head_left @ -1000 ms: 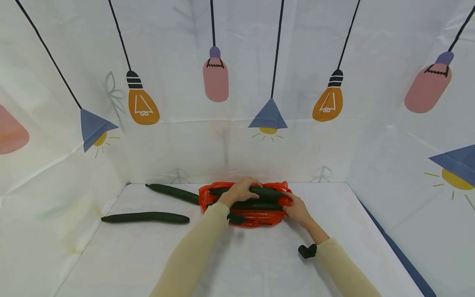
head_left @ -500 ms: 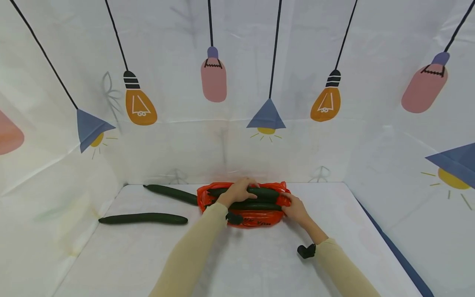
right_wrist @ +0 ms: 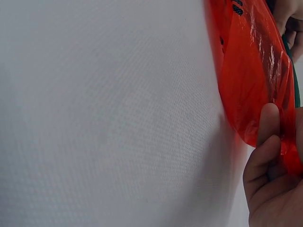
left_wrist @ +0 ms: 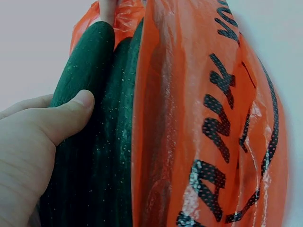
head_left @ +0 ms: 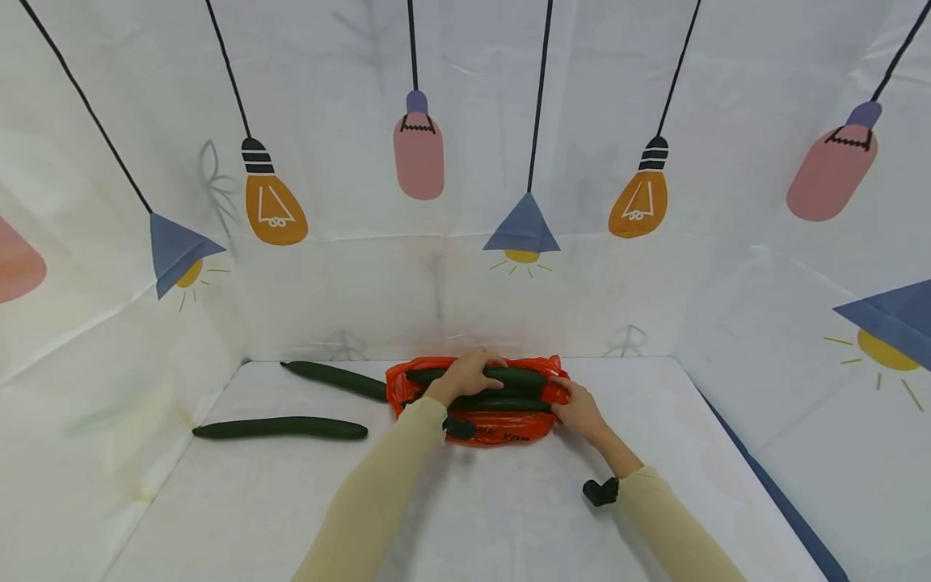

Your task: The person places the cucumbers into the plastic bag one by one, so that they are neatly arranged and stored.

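A red plastic bag (head_left: 527, 428) with black lettering lies at the back of the table, with several dark green cucumbers inside its opening. My left hand (head_left: 465, 377) holds the upper cucumber (head_left: 522, 377); in the left wrist view the thumb lies across the cucumber (left_wrist: 90, 52) while the fingers go behind it, mostly hidden. At the bag's right end, my right hand (head_left: 579, 409) grips the plastic. The right wrist view has its curled fingers against the bag (right_wrist: 251, 80), the thumb side partly out of frame.
Two loose cucumbers are left of the bag: one (head_left: 280, 428) lies nearer the front, the other (head_left: 334, 378) reaches the bag's left side. A white wall sheet (head_left: 349, 291) printed with lamps rises behind the white table (head_left: 502, 517).
Both hands, the bag and the cucumbers keep their places. Only the head view shifts slightly early on, so everything sits a little further left in it.
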`<act>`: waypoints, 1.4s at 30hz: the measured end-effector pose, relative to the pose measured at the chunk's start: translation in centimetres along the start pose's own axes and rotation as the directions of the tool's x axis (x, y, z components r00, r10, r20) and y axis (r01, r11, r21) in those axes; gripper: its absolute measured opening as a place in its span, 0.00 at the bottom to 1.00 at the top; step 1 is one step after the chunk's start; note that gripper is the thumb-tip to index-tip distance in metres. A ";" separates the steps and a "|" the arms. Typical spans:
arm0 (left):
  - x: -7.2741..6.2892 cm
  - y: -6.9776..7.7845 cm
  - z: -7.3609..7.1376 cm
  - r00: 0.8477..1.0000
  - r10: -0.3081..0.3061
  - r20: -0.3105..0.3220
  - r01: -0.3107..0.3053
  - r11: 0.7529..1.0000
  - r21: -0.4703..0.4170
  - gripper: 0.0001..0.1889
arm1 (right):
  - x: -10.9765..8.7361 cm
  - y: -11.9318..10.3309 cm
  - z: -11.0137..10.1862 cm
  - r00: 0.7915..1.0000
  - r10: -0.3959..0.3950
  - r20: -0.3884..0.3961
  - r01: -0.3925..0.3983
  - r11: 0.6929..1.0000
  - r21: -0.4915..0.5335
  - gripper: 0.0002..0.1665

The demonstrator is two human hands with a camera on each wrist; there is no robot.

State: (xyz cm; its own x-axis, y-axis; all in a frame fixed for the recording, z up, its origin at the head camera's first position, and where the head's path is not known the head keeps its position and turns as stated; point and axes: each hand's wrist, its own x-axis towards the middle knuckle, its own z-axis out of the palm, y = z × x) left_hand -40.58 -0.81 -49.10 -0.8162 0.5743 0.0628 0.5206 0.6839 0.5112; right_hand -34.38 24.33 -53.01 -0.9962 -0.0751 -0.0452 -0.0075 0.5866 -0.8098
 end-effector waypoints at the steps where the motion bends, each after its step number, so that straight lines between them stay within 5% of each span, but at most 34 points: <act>1: 0.0 -0.1 0.0 1.000 -0.001 -0.002 0.001 1.000 0.007 0.19 | 0.0 0.0 0.0 1.000 0.003 0.002 -0.003 1.000 0.003 0.34; 15: -0.4 -0.7 0.2 0.999 0.002 -0.048 0.001 0.998 0.067 0.22 | 0.2 0.1 0.3 1.000 -0.013 0.010 0.013 1.000 0.000 0.34; 23: -1.1 -1.3 -0.8 0.993 0.007 -0.114 -0.010 1.000 -0.024 0.19 | 0.1 -0.1 -0.1 1.000 -0.001 0.004 0.001 1.000 -0.027 0.34; 42: -8.1 -5.4 -5.7 0.965 0.052 -0.256 -0.083 0.991 -0.109 0.13 | 0.2 -0.1 -0.1 1.000 -0.015 0.022 0.015 1.000 -0.025 0.35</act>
State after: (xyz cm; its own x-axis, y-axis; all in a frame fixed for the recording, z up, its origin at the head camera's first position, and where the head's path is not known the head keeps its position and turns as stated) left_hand -38.17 -11.68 -47.50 -0.8247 0.4752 0.3067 0.5559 0.5809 0.5946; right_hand -34.56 24.32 -52.92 -0.9938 -0.1016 -0.0459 -0.0251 0.6050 -0.7958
